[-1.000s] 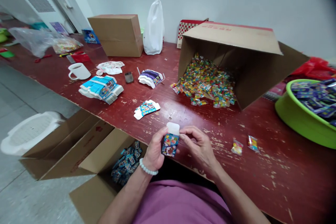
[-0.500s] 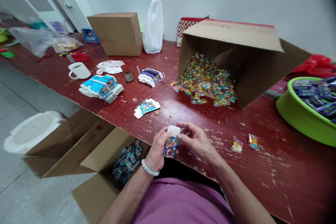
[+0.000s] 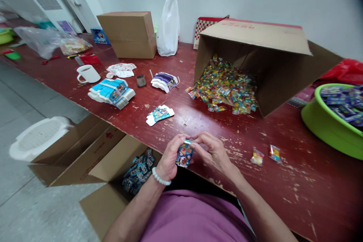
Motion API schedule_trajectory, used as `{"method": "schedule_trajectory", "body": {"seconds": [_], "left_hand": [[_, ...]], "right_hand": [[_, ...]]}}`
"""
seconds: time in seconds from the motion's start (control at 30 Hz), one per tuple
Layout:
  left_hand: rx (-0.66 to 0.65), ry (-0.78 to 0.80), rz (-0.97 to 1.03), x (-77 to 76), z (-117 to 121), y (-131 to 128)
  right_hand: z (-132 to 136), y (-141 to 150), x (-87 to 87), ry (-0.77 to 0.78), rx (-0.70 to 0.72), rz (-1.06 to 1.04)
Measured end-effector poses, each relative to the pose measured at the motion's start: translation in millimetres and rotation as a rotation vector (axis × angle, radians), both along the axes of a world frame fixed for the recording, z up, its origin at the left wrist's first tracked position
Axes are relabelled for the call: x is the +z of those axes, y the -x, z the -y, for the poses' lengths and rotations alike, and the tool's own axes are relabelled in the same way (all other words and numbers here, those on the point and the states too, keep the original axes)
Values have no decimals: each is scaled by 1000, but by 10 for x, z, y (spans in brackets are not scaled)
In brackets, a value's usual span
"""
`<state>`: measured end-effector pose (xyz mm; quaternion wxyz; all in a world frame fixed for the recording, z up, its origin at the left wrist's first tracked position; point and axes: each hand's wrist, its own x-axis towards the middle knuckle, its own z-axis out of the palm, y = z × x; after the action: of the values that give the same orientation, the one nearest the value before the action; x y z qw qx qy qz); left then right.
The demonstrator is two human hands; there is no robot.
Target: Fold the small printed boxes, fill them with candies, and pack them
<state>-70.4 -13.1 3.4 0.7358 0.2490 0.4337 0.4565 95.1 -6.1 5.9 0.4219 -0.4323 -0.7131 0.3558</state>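
A small blue printed candy box [image 3: 184, 155] is held upright over the table's front edge. My left hand [image 3: 169, 159] wraps round its left side, thumb near the top. The fingers of my right hand [image 3: 211, 152] pinch at the box's upper right corner, where the top flap is folded down and only a thin white strip shows. Beyond my hands lie a few flat blue box blanks [image 3: 160, 114]. Two small bags of sweets, one nearer [image 3: 257, 156] and one farther right [image 3: 275, 153], rest to the right of my right hand.
A carton [image 3: 255, 32] on its side spills wrapped sweets [image 3: 227, 87]. At the right stands a green basin [image 3: 326, 132] of purple packets. Below the table edge, an open carton [image 3: 113, 159] holds blue boxes. Bundled blue blanks [image 3: 110, 92] and a white mug [image 3: 88, 74] stand at left.
The white top flap stood up from the box earlier; it has been folded down onto the top. My right fingers have moved in against the box's top. The view has shifted slightly.
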Motion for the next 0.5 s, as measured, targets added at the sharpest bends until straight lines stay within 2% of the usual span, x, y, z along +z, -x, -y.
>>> {"method": "schedule_trajectory", "body": {"seconds": [0.13, 0.23, 0.33, 0.4, 0.5], "left_hand": [[-24, -114, -127, -7, 29, -15], [-105, -107, -132, 6, 36, 0], [-124, -71, -113, 20, 29, 18], [-127, -49, -104, 22, 19, 24], [-102, -11, -88, 6, -2, 25]], "right_hand": [[-22, 62, -85, 296, -42, -125], [-49, 78, -54, 402, -16, -205], [-75, 77, 24, 507, -25, -337], [-79, 73, 64, 525, -16, -389], [-53, 65, 78, 420, 36, -309]]}}
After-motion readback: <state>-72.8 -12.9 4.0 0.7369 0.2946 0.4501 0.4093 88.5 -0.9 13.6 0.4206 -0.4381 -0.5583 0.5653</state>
